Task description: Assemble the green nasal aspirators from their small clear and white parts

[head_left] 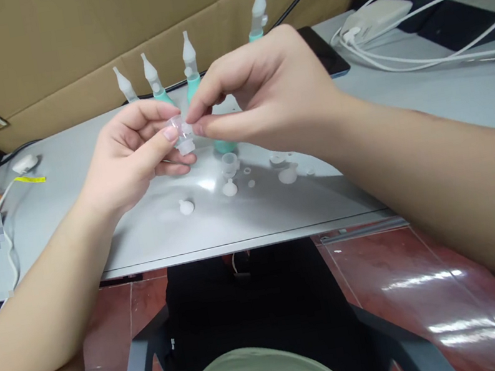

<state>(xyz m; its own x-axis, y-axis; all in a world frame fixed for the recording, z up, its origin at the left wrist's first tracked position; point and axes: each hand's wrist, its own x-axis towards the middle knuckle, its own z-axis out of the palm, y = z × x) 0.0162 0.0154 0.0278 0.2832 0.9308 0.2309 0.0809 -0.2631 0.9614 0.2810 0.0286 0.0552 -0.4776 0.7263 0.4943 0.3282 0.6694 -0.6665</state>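
Note:
My left hand (128,151) is closed around a small clear plastic cup-shaped part (185,144), held tilted above the table between thumb and fingers. The thumb and forefinger of my right hand (255,92) pinch a small whitish plastic piece (187,128) against the side of that part. Whether the piece is seated in it I cannot tell. Below lie another clear cup (230,164), tabbed white discs (187,207) and tiny white rings (247,171). A teal bulb (225,146) shows partly under my right hand.
Along the back stand several teal squeeze bulbs with clear collars and white pointed tips (188,50). Behind them is a cardboard wall (76,43). At right lie a dark phone (324,49), a white adapter (376,18) and cables. The table's front edge (248,245) is near my lap.

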